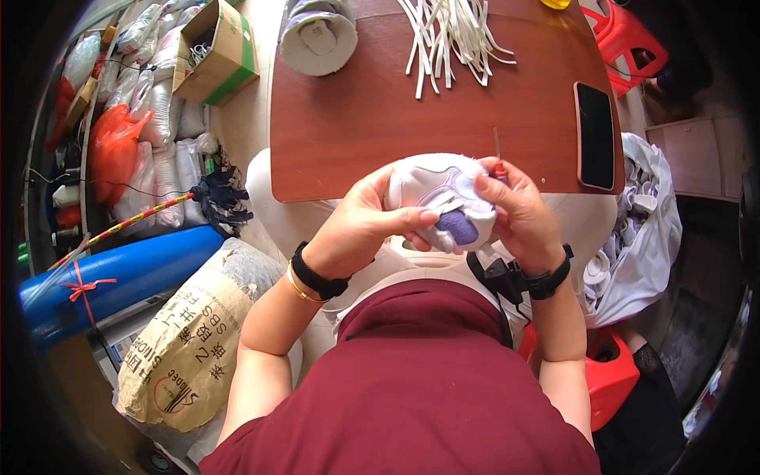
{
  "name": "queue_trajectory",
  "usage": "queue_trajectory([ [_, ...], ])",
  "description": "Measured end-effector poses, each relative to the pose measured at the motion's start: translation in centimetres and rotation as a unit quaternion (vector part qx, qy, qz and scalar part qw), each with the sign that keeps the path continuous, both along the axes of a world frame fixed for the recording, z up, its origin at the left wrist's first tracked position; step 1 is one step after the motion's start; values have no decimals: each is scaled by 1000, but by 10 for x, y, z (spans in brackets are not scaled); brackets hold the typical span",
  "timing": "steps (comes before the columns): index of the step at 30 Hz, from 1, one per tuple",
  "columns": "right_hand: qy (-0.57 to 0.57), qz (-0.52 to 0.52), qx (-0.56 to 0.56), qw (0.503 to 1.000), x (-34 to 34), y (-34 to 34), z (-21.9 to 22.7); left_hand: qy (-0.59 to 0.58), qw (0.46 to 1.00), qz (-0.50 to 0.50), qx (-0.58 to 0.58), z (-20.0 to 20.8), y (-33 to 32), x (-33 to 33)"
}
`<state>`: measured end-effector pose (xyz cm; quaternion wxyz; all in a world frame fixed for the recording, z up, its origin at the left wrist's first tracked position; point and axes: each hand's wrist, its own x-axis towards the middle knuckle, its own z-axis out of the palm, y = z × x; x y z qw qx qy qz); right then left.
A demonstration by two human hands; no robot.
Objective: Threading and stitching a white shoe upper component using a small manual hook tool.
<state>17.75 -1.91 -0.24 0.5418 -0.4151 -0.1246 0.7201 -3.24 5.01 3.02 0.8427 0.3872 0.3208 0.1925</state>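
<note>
Two sets of fingertips curled onto one small white shoe (443, 198), left thumb pressed against its purple patch, remaining fingers wrapped beneath and hidden. Left hand (360, 226) cupped around the near side of the shoe, closed on it. Right hand (518, 214) clasped over the far side, fingers bent together across the top, with a thin red-tipped tool (499, 168) poking up between fingers and shoe; exact pinch on the tool impossible to tell. Shoe held in the air just above the lap, in front of the near edge of a brown table (380, 111), not touching it. Black band on the left wrist beside a thin gold bangle (297, 286); black watch (550, 279) on the right wrist. Further out on the table: a bundle of white strips (447, 36) at the far edge, a black phone (594, 134) lying flat near the right edge, a pale grey shoe sole (319, 36) at the far left corner. Right of the table, a white bag (653, 229) stuffed with white pieces. Left of the table, a cardboard box (222, 51), a blue roll (119, 273), and a printed tan sack (198, 332) on the floor. Red stool (613, 372) beneath the right elbow.
</note>
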Motion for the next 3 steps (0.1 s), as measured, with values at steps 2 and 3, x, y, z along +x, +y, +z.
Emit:
queue_trajectory([
  [2,0,55,37,998,1,4,-3,-12,999,-6,-30,-1,6,-11],
  [3,17,78,65,995,3,6,2,-24,997,-13,-67,-2,9,-18],
])
